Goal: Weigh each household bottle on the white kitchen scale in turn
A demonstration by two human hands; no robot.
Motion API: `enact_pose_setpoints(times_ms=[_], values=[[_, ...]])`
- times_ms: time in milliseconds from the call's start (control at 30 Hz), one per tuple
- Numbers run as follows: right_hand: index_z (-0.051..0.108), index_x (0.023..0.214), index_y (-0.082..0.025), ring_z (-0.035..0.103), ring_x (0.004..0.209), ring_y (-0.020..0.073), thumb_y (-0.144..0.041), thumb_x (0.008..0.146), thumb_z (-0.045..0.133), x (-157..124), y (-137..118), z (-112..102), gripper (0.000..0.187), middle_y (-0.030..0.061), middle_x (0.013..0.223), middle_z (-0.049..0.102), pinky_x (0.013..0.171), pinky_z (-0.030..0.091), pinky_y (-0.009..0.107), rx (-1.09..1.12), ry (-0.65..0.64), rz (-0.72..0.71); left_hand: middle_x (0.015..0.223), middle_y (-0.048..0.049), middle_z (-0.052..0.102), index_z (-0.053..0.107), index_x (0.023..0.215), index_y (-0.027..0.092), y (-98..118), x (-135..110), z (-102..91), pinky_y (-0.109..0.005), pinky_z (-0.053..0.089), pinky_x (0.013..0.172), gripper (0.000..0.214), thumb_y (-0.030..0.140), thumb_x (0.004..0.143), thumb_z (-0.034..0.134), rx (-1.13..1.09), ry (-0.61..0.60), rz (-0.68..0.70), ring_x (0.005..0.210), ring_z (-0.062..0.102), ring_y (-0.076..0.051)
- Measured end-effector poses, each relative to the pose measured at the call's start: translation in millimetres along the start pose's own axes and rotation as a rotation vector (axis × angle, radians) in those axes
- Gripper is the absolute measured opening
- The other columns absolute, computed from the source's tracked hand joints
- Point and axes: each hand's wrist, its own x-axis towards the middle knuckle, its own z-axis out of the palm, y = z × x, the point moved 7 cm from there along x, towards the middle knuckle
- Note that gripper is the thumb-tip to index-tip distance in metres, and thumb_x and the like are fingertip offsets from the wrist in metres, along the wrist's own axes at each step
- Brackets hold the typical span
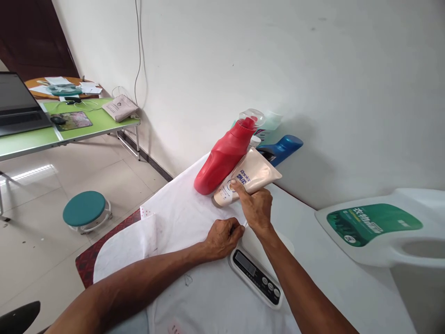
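My right hand (256, 206) grips a cream-coloured Rejoice squeeze tube (255, 169), thumb across its front. The tube stands tilted, cap down, beside a red bottle (224, 160) with a clear cap. My left hand (224, 237) is closed and rests at the edge of a white kitchen scale (257, 278); whether anything is inside its curled fingers is hidden. The scale has a dark display and several round buttons. Behind the tube are a blue bottle (285, 149) and a pale green bottle (271, 124), both partly covered.
A white cloth (187, 227) covers the table. A large white jug (375, 227) with a green label stands at right, by the wall. At left are a teal stool (84, 208) and a green table (93, 124) bearing a laptop (21, 109), a mouse and a pouch.
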Motion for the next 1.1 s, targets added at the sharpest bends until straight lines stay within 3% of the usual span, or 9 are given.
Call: enact_pose_setpoints(times_ms=[133, 333, 467, 600, 1000, 1100], values=[[0.08, 0.082, -0.013, 0.075, 0.091, 0.0367, -0.057, 0.071, 0.08, -9.6, 1.0, -30.3, 0.045, 0.0142, 0.088, 0.08, 0.078, 0.057, 0.042, 0.042, 0.117, 0.041, 0.061, 0.0041, 0.042, 0.041, 0.067, 0.02, 0.4, -0.9, -1.3, -0.027, 0.027, 0.061, 0.028, 0.028, 0.092, 0.047, 0.003, 0.004, 0.0, 0.059, 0.036, -0.011], [0.082, 0.086, -0.019, 0.074, 0.097, 0.0345, -0.057, 0.07, 0.083, -35.2, -3.9, -121.0, 0.041, 0.0078, 0.091, 0.081, 0.084, 0.056, 0.043, -0.025, 0.291, 0.02, 0.061, 0.0046, 0.04, 0.043, 0.068, 0.02, -2.6, -1.9, -1.0, -0.027, 0.027, 0.06, 0.029, 0.035, 0.092, 0.047, -0.007, 0.006, -0.023, 0.06, 0.036, -0.011], [0.081, 0.08, -0.02, 0.073, 0.095, 0.0346, -0.057, 0.067, 0.085, -55.5, 14.1, -158.3, 0.04, 0.0063, 0.085, 0.08, 0.078, 0.056, 0.041, -0.108, 0.296, 0.155, 0.062, 0.0039, 0.043, 0.048, 0.069, 0.019, -3.1, -1.6, -1.5, -0.027, 0.029, 0.06, 0.03, 0.039, 0.092, 0.047, 0.003, 0.008, -0.038, 0.061, 0.039, -0.011], [0.081, 0.074, -0.018, 0.073, 0.092, 0.0355, -0.058, 0.065, 0.084, -68.3, 30.8, -165.5, 0.041, 0.008, 0.082, 0.079, 0.074, 0.054, 0.039, -0.13, 0.277, 0.235, 0.058, 0.004, 0.044, 0.047, 0.069, 0.02, -0.8, -2.2, -1.8, -0.026, 0.03, 0.059, 0.032, 0.042, 0.093, 0.047, 0.003, -0.004, -0.042, 0.059, 0.04, -0.011], [0.076, 0.07, -0.017, 0.071, 0.077, 0.0321, -0.061, 0.069, 0.08, -68.1, 27.1, -153.0, 0.044, 0.0108, 0.074, 0.077, 0.06, 0.048, 0.035, -0.16, 0.209, 0.122, 0.056, 0.0041, 0.046, 0.05, 0.07, 0.02, -0.1, -2.4, -2.2, -0.026, 0.031, 0.057, 0.035, 0.045, 0.095, 0.047, 0.001, -0.013, -0.032, 0.057, 0.041, -0.011], [0.078, 0.084, -0.017, 0.072, 0.085, 0.0325, -0.06, 0.069, 0.083, -75.5, 34.3, -152.5, 0.046, 0.0112, 0.087, 0.079, 0.068, 0.053, 0.037, -0.106, 0.177, 0.145, 0.055, 0.0042, 0.046, 0.05, 0.07, 0.02, -0.3, -2.4, -2.0, -0.026, 0.031, 0.057, 0.035, 0.044, 0.095, 0.047, -0.001, -0.017, -0.036, 0.057, 0.041, -0.011]])
